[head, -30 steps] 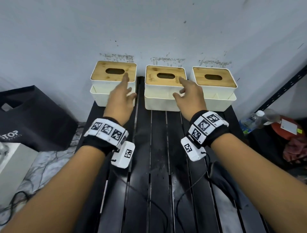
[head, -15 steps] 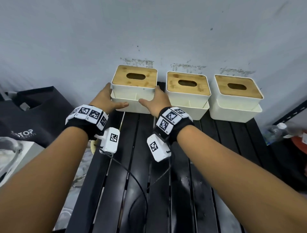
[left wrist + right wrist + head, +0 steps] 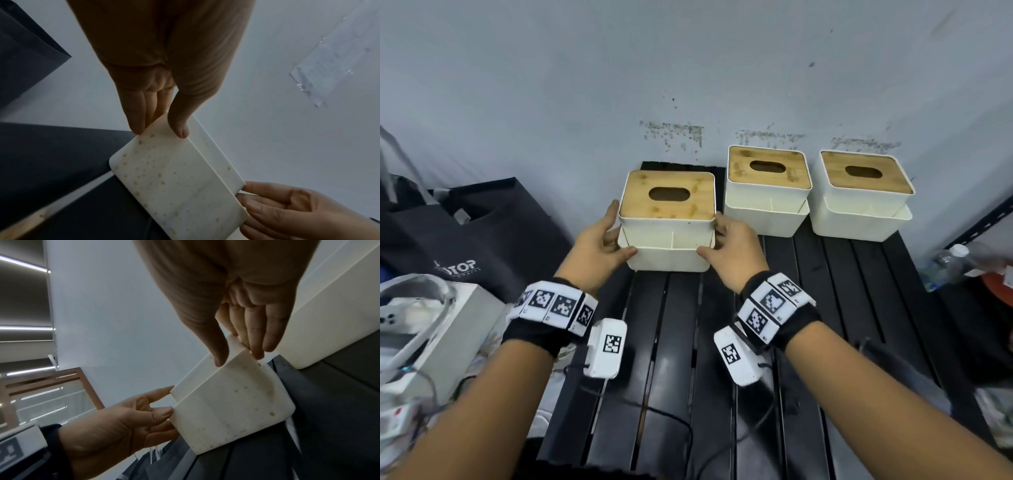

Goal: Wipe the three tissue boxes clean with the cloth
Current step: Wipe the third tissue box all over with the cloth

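Three white tissue boxes with bamboo lids stand on a black slatted table (image 3: 835, 308) by the wall. The left tissue box (image 3: 667, 219) sits forward of the row, and I hold it from both sides. My left hand (image 3: 613, 236) grips its left end, thumb on the front face. My right hand (image 3: 722, 236) grips its right end the same way. The wrist views show yellow-brown specks on the held box (image 3: 179, 178) (image 3: 226, 410). The middle box (image 3: 767, 192) and right box (image 3: 859, 195) stand against the wall. No cloth is in view.
A black bag (image 3: 465, 233) stands to the left of the table, with a white carton (image 3: 448, 325) of gear in front of it. A water bottle (image 3: 955, 263) lies off the right edge. Cables (image 3: 671, 411) trail across the near slats.
Both hands moved left from the box tops to the ends of the left box and gripped it. That box has come forward, away from the wall.
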